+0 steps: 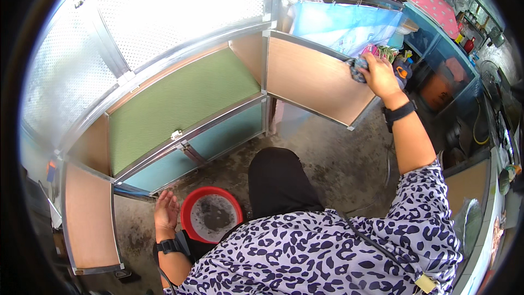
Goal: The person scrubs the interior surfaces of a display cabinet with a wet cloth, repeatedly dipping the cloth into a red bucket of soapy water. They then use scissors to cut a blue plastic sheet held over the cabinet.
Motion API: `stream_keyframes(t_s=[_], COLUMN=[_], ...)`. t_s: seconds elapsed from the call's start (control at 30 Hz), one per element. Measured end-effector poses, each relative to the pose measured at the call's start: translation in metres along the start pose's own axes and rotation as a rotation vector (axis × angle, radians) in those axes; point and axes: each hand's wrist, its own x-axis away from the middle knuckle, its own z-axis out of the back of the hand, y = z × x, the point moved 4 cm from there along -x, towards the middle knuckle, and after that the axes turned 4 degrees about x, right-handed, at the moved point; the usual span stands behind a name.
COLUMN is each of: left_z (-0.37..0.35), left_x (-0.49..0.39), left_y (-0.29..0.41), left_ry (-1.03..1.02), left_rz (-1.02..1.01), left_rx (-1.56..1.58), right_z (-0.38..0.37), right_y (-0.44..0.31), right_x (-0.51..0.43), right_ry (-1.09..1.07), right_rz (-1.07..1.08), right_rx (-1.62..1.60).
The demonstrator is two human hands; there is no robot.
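Note:
My right hand (378,74) grips a bunched blue-grey cloth (359,69). It presses the cloth against the outer upper corner of an open cabinet door (315,78) with a tan inner panel and metal frame. Near my left knee, my left hand (166,209) is empty, palm turned up and fingers apart. Right beside it on the floor stands a red plastic basin (186,209) with foamy, greyish water (217,217). Between the two swung-out doors, the low cabinet shows a green-lined shelf (184,106).
A second open door (89,217) juts out at the left. Perforated metal doors (180,12) rise above the shelf, and blue panels (233,135) lie below it. Behind the right door hang a blue plastic curtain (344,22) and stored goods. The concrete floor (344,159) looks wet in patches.

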Motion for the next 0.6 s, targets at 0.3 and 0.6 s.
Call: stream_keyframes(t_s=[0.3,0.6], left_z=[0.011,0.013], left_x=[-0.008,-0.016], left_y=[-0.006,-0.018], left_ry=[-0.007,0.093], left_rz=[0.040,0.103], left_rx=[-0.015,-0.019], right_z=[0.000,-0.060], right_y=[0.103,0.069], right_x=[0.102,0.109], right_ry=[0.122,0.716], right_rz=[-0.232,-0.378], right_rx=[0.092,-1.156])
